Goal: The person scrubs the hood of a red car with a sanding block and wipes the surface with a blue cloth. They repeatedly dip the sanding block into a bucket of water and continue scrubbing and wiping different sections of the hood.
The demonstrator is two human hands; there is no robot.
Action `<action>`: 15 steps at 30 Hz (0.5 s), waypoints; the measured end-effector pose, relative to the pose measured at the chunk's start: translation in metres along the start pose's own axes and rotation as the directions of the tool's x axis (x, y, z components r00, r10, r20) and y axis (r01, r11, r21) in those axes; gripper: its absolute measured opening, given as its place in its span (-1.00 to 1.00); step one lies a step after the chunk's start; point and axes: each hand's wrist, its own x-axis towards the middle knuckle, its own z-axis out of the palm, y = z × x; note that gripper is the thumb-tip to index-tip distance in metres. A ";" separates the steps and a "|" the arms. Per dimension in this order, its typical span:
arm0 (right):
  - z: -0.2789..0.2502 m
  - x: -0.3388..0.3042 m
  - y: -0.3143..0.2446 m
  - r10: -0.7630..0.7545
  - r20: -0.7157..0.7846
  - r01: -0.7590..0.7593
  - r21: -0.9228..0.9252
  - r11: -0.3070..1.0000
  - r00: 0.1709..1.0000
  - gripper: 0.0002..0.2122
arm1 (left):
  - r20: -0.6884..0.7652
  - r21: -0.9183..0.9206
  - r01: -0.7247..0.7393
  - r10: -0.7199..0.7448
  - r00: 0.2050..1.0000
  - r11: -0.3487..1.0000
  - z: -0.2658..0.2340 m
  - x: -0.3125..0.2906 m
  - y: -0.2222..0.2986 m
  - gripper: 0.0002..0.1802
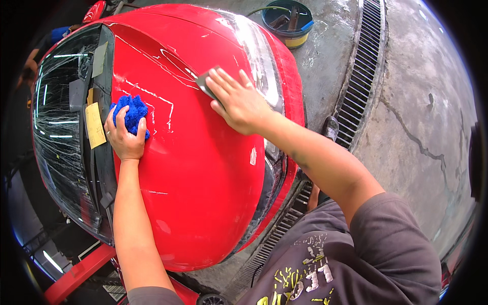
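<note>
A red car hood [203,168] lies under both my hands, its paint marked with pale, whitish streaks. My left hand [125,137] is closed around a bunched blue microfiber cloth [133,113] near the windshield edge of the hood. Farther right, my right hand [236,99] presses a flat grey piece of sandpaper [205,84] against the paint, beside a crease in the hood. Its fingers lie together over the sheet, and the palm hides part of it.
The wet windshield [61,122] is at the left, with a yellow paper [95,125] near its base. A dark bucket [288,38] holding a few items stands beyond the headlight [256,56]. A floor drain grate [362,71] crosses the concrete floor [419,101]. My foot [330,128] is near it.
</note>
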 end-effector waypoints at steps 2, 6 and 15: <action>-0.002 -0.014 -0.009 0.027 0.030 -0.028 0.015 0.999 0.999 -0.38 | 0.012 0.007 0.005 -0.005 1.000 1.000 -0.002 -0.005 -0.003 -0.38; 0.008 -0.163 -0.009 0.070 0.378 -0.095 0.050 0.994 0.923 -0.31 | 0.002 0.042 0.030 -0.030 1.000 0.999 -0.005 -0.015 -0.007 -0.36; -0.018 0.087 0.041 -0.013 0.034 0.009 0.097 0.995 0.999 -0.37 | 0.006 0.025 0.021 -0.021 1.000 0.999 0.000 -0.004 -0.007 -0.37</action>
